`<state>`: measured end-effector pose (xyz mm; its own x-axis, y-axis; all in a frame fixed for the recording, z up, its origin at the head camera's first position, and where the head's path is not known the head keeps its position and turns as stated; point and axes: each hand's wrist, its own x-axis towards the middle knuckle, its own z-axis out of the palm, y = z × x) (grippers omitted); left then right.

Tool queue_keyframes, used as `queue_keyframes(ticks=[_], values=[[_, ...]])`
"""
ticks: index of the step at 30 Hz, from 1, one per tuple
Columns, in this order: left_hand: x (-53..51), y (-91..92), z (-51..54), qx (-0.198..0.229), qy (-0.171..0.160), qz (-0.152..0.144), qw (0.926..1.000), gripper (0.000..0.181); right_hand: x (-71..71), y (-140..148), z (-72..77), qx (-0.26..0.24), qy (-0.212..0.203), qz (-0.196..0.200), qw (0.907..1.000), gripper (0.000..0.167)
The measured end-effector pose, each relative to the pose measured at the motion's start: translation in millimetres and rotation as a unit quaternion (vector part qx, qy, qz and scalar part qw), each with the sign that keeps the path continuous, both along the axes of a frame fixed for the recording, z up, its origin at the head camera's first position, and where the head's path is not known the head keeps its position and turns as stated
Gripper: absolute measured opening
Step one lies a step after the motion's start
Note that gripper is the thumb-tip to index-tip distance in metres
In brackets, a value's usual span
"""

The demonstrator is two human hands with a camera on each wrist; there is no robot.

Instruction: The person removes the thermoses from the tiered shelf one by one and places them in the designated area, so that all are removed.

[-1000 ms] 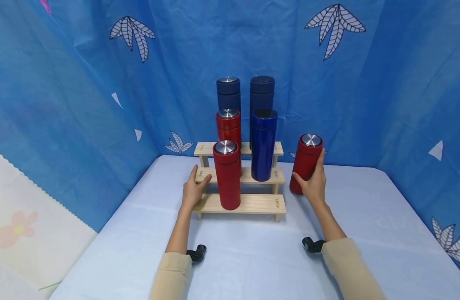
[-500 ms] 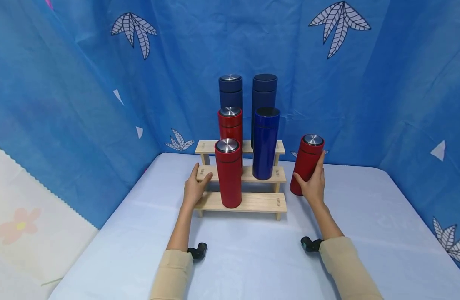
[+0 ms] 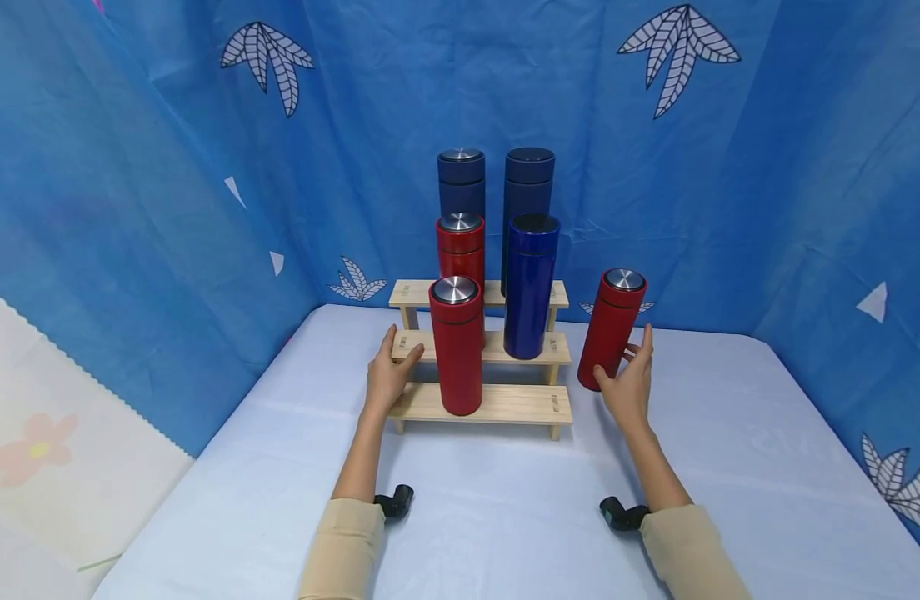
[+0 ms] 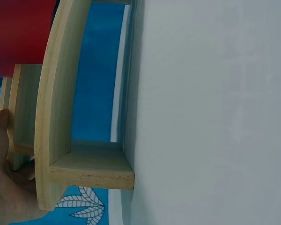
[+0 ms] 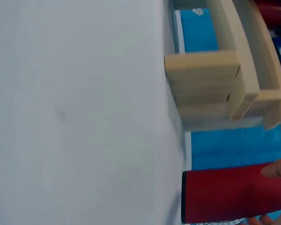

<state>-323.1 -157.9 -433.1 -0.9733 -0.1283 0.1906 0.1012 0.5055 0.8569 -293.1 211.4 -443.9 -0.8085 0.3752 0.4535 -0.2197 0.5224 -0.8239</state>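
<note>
In the head view, a matte red vacuum flask (image 3: 613,325) with a silver lid stands upright on the table, right of a three-tier wooden stand (image 3: 523,404). My right hand (image 3: 628,387) holds it low, the thumb on its near side and fingers curled at its right; the index finger points up, off the flask. The right wrist view shows the thumb (image 5: 277,168) lying over the red wall. My left hand (image 3: 387,379) grips the left end of the stand's middle tier. A matte red flask (image 3: 458,358) stands on the front tier.
The middle tier carries a glossy red flask (image 3: 461,246) and a glossy blue flask (image 3: 531,292). Two dark blue flasks, left (image 3: 462,179) and right (image 3: 529,179), stand on the rear tier. A blue patterned curtain (image 3: 385,100) closes off the back of the white table (image 3: 497,517).
My right hand has slid down the red flask and its index finger has come away from the wall. The flask stays in place, and my left hand keeps its grip on the stand.
</note>
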Motion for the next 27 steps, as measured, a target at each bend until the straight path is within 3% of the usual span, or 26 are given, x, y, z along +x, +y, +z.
queue_keyframes(ticks=[6, 9, 15, 21, 24, 27], values=[[-0.3, 0.3, -0.8, 0.002, -0.005, -0.001, 1.0000, 0.083, 17.5, -22.0, 12.2, -0.008, 0.059, -0.064, 0.9962, 0.093], [-0.1, 0.4, -1.1, -0.001, -0.004, 0.001, 1.0000, 0.083, 23.8, -35.2, 21.9, -0.009, 0.113, -0.065, 0.9914, 0.086], [0.3, -0.4, -1.3, -0.010, 0.003, 0.004, 0.9999, 0.085, 34.1, -69.7, 44.7, -0.014, 0.204, 0.009, 0.9789, 0.072], [2.2, -2.3, -1.6, -0.010, 0.004, 0.002, 0.9999, 0.084, 51.7, -115.0, 73.2, -0.020, 0.293, 0.110, 0.9495, 0.068], [3.3, -2.7, -1.8, -0.010, 0.005, 0.000, 0.9999, 0.083, 58.5, -135.8, 82.8, -0.017, 0.312, 0.154, 0.9374, 0.073], [3.6, -2.5, -2.1, -0.010, 0.007, -0.002, 0.9999, 0.083, 53.4, -149.8, 76.0, -0.005, 0.299, 0.183, 0.9366, 0.083]])
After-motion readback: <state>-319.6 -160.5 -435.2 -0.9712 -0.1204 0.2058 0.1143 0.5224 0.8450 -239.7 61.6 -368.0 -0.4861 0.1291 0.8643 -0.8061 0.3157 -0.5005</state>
